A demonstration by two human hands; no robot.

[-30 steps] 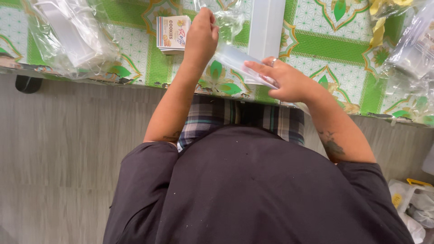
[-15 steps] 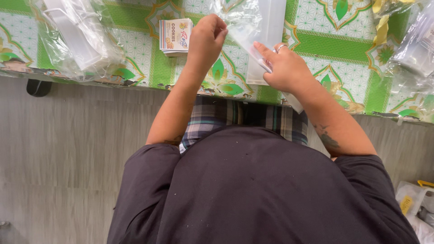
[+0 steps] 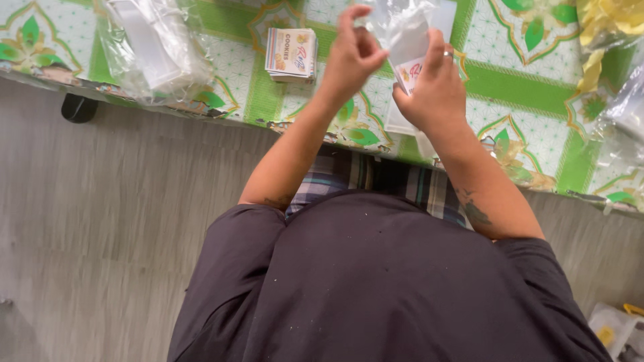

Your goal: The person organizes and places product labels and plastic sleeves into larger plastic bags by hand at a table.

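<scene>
On the far left of the patterned tablecloth [image 3: 530, 80] lies a heap of clear bags [image 3: 151, 47], untouched. Next along, a small stack of printed cards [image 3: 290, 53] rests flat, just beside the person's wrist. The left hand [image 3: 352, 50] is raised above the table, fingertips pinched on the edge of a clear plastic sleeve [image 3: 402, 30]. The right hand [image 3: 436, 90] grips the sleeve's lower part, with a card [image 3: 410, 72] showing inside it. This looks like the bagging step: a card going into its sleeve. Seating it fully would call for the mouth held open and a steady downward push. Crumpled yellow wrapping [image 3: 614, 30] lies far right.
</scene>
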